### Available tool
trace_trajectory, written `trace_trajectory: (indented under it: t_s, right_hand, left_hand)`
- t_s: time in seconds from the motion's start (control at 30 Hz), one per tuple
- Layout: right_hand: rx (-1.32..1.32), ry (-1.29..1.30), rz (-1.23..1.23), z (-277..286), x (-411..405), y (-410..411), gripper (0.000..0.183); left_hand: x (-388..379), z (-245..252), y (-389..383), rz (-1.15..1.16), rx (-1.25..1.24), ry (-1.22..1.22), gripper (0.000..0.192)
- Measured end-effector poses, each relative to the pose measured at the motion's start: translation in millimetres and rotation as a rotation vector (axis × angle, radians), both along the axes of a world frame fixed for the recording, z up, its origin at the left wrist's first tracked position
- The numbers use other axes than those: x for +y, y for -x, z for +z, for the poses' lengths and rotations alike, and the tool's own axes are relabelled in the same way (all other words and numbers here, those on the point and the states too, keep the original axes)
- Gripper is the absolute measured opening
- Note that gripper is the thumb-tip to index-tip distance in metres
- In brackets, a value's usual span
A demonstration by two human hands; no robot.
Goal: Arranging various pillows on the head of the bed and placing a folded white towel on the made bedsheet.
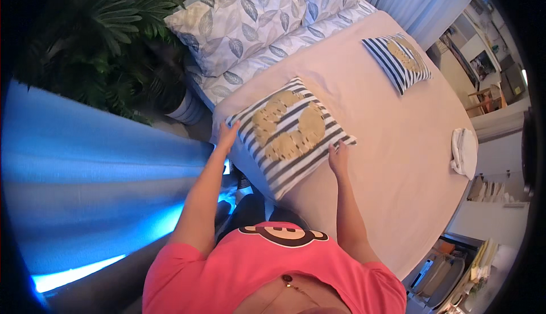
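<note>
Both of my hands hold a striped square cushion [294,130] with a gold printed design, just above or on the near side of the bed. My left hand [228,138] grips its left corner. The right corner is pinched between the fingers of my right hand [338,157]. One corner of the cushion points towards me. Beneath it spreads a pale pink bed cover [384,152]. A second striped cushion [399,60] with a similar gold design lies on the far side of the bed.
Leaf-print pillows [251,19] rest at the head of the bed. A potted leafy plant [119,28] and a blue-lit curtain [106,160] stand to my left. Folded white cloth [463,152] lies at the bed's right edge. An open drawer [441,271] with stored items is at lower right.
</note>
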State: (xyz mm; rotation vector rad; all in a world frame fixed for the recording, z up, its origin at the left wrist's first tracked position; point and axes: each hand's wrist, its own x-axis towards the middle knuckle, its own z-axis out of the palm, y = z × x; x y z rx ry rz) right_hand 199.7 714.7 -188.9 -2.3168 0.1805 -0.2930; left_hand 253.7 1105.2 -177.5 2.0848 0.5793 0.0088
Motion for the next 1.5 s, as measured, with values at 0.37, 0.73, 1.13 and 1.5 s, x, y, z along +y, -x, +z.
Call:
trace_trajectory:
  t_s: [0.37,0.73,1.13,1.5]
  right_hand:
    - [0.230,0.018,0.012,-25.0,40.3,-216.1,0.052]
    - [0.502,-0.583,0.091,69.3,28.2,-338.0,0.040]
    - [-0.075,-0.792,0.223,161.4,37.5,-516.0,0.030]
    - [0.002,-0.067,-0.105,108.9,70.1,-610.5,0.030]
  left_hand:
    - [6.3,-77.2,-37.1,0.341,0.355,1.226,0.054]
    - [-17.6,98.7,-132.4,-0.088,-0.091,0.806,0.048]
    - [-33.7,133.5,-298.2,-0.260,-0.675,0.440,0.034]
    - [-1.1,136.1,-380.2,-0.165,-0.598,0.103,0.026]
